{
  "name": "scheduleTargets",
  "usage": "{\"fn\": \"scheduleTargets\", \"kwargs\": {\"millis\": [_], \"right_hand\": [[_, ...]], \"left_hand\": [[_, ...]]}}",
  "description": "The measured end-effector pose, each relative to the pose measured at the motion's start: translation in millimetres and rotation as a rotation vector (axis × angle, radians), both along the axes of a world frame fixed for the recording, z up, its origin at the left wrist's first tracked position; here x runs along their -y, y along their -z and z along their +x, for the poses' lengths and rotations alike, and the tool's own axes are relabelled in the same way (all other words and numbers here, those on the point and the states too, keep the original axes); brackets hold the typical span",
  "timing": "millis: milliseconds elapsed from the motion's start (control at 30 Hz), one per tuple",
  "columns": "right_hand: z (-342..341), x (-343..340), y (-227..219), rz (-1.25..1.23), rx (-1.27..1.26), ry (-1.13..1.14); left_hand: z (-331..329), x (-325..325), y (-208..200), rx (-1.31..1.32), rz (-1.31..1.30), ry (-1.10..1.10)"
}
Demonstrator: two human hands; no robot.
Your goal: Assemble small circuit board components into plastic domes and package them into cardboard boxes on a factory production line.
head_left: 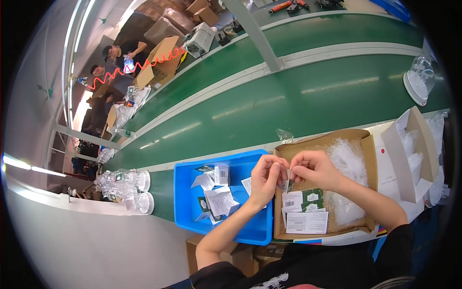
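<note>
The green desk [216, 113] is the largest thing here, and it stretches in a curve from eight o'clock to two o'clock, if the clock is centred on the card in the hands. Two persons [126, 52] are far behind it at ten o'clock, near a red coiled hose [111, 75]. The blue bin [181, 192] stands at nine o'clock, at the near side of the desk, and several folded papers [221, 201] lie loosely in it. Just beside it, toward four o'clock, there is the shallow cardboard tray [369, 156]. A white box [403, 176] with clear plastic inside stands at three o'clock, outside the tray. A cluster of clear domes with white bases [145, 203] lies at nine o'clock, beyond the bin, and one single dome [417, 86] is at two o'clock. Inside the tray, a bundle of white strands [347, 159] fills the three o'clock side, while flat printed cards [306, 223] lie at five o'clock. The left hand [266, 177] and the right hand [312, 167] are close together, both pinching the small folded card [287, 185] with thumb and fingertips. This card is over the left part of the tray, and the fingers partly hide it.
</note>
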State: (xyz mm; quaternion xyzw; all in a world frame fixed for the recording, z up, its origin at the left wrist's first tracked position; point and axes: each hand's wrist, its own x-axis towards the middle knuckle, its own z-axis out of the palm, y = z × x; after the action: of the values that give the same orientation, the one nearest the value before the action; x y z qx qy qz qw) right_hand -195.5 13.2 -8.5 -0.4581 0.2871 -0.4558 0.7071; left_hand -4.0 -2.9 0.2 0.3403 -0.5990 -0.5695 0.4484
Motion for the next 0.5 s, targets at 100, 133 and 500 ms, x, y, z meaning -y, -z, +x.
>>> {"fn": "scheduleTargets", "kwargs": {"millis": [100, 133, 500], "right_hand": [[1.1, -2.8, -2.3, 0.046, 0.038, -0.008], [1.4, -1.8, -1.6, 0.017, 0.018, -0.003], [4.4, 7.4, 5.6, -0.098, -0.104, 0.154]], "left_hand": [[-0.5, -0.8, 2.0, 0.099, 0.049, -0.008], [-2.4, 1.5, 4.3, 0.102, 0.024, -0.028], [-5.7, 2.6, -2.4, 0.201, -0.077, -0.076]]}}
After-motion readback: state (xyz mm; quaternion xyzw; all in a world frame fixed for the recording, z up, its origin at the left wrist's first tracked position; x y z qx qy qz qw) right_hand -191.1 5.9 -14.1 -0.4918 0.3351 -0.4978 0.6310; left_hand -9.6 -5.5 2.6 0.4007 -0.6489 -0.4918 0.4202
